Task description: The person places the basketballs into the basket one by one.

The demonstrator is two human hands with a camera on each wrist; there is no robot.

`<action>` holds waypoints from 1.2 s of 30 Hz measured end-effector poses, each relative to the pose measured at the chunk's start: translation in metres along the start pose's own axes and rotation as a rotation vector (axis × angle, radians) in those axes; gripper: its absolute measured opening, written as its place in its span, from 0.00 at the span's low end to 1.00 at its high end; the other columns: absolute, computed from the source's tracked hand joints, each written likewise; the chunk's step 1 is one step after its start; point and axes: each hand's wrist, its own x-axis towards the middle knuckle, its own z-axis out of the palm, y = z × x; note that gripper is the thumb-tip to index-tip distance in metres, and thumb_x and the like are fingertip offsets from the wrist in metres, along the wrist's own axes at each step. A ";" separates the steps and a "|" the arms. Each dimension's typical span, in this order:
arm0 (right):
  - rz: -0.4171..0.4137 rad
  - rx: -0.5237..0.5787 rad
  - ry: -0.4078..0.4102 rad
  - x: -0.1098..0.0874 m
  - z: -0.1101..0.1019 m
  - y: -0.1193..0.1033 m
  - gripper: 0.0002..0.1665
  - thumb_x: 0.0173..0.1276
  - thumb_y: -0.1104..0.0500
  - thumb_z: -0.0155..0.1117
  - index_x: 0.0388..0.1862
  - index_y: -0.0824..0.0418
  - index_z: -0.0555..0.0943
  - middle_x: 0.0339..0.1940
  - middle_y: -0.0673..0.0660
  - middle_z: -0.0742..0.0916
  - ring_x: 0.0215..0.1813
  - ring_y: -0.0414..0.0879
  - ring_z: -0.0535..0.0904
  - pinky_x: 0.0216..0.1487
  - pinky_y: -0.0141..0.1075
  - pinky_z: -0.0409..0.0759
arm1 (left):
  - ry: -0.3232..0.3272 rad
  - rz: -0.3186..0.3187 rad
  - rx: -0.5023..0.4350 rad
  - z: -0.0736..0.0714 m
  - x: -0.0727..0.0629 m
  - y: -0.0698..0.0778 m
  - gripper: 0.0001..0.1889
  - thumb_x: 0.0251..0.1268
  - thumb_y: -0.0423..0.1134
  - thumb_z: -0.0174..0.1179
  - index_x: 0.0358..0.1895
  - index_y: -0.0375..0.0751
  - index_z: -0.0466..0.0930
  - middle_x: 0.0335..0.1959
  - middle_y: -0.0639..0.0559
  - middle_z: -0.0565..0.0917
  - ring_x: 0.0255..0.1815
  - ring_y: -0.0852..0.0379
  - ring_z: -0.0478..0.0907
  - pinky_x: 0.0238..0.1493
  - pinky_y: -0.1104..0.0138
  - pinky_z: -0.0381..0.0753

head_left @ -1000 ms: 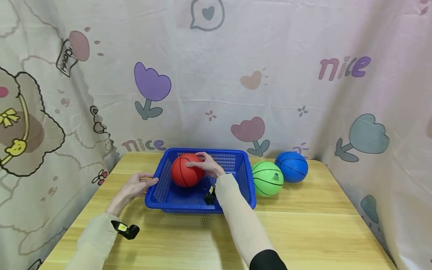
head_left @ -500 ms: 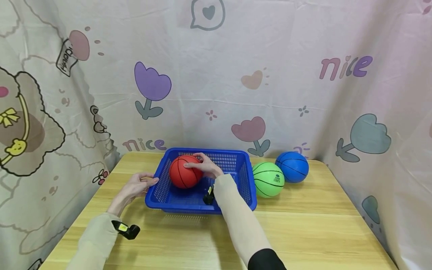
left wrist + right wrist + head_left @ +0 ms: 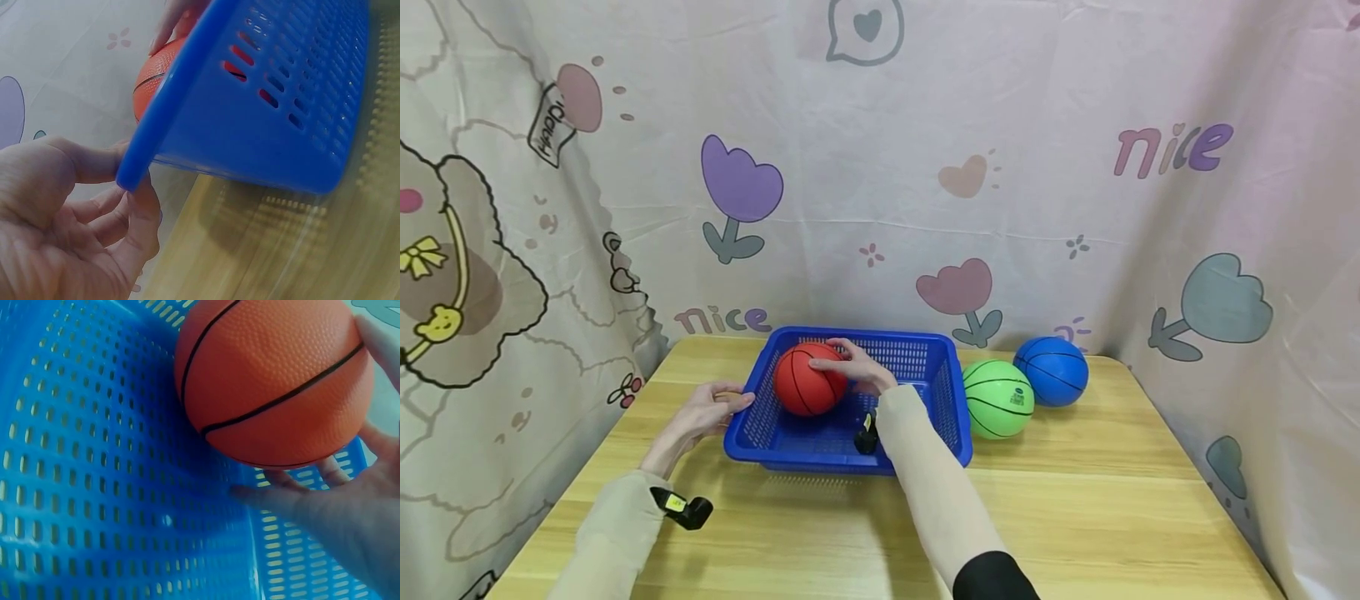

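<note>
The step in hand looked like settling the pebbled, black-lined red basketball inside the slotted blue plastic basket, left of the frame's centre. The right hand cupped it, fingers curved around; the left hand pinched the smooth rim. A gentle release seemed called for.

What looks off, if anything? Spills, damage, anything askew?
Nothing stands out. The blue perforated basket looks undamaged; the left hand grips its rim, the right hand holds the red basketball inside it, and the green basketball and blue basketball sit beside it.
</note>
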 end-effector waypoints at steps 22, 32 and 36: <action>-0.071 -0.153 0.011 -0.002 -0.002 -0.005 0.47 0.60 0.57 0.77 0.76 0.47 0.65 0.69 0.65 0.71 0.67 0.63 0.73 0.53 0.61 0.84 | -0.008 0.025 -0.020 -0.001 -0.001 -0.001 0.33 0.76 0.42 0.56 0.70 0.20 0.56 0.38 0.52 0.86 0.33 0.61 0.86 0.36 0.66 0.88; -0.071 -0.163 0.024 -0.003 -0.002 -0.004 0.47 0.60 0.55 0.77 0.77 0.47 0.65 0.68 0.65 0.72 0.67 0.64 0.74 0.54 0.61 0.84 | -0.004 0.021 -0.020 0.002 -0.002 0.000 0.33 0.76 0.41 0.56 0.70 0.19 0.55 0.39 0.50 0.86 0.34 0.62 0.86 0.39 0.65 0.88; -0.069 -0.163 0.021 -0.002 -0.003 -0.002 0.48 0.60 0.55 0.78 0.77 0.47 0.65 0.67 0.65 0.73 0.66 0.63 0.74 0.53 0.60 0.84 | -0.004 0.011 -0.038 0.003 -0.001 0.000 0.31 0.76 0.40 0.56 0.69 0.19 0.56 0.37 0.52 0.86 0.33 0.62 0.86 0.38 0.65 0.88</action>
